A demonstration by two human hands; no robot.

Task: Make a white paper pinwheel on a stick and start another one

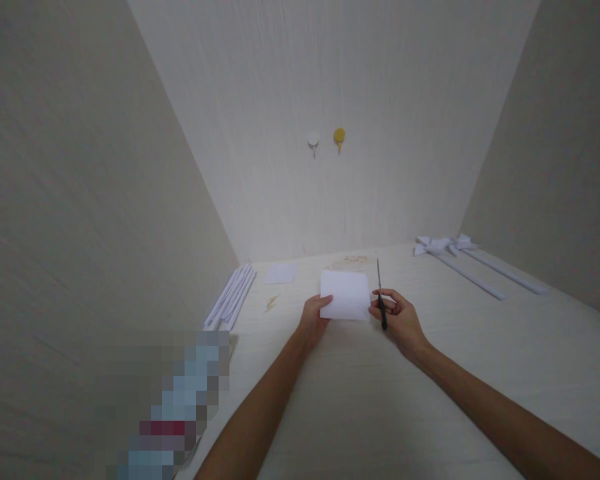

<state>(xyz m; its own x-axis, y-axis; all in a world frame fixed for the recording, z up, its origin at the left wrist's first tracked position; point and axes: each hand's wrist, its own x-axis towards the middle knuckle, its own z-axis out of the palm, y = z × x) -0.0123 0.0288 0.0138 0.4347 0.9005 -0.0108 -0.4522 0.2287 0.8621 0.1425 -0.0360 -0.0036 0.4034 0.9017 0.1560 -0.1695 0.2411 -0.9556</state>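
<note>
In the head view, a white sheet of paper [345, 294] is held flat over the pale table [360, 400], near the middle and toward the far wall. Its near left edge is pinched by the left hand [314, 320], thumb on top. The right edge of the sheet is touched by the right hand [400, 320], whose fingers are clenched around the dark handles of a pair of scissors [381, 297] — the blades are pointed away, toward the far wall, just beside the paper's right edge.

To the far left, a bundle of rolled white paper sticks [231, 297] is laid against the left wall, and a smaller paper piece [281, 273] is seen just right of it. At the far right, two paper pinwheels on long sticks [473, 263] are laid on the table. On the far wall, a white hook [313, 141] and a yellow hook [339, 137] are fixed side by side — well above the table. A blurred patch is seen at the near left.
</note>
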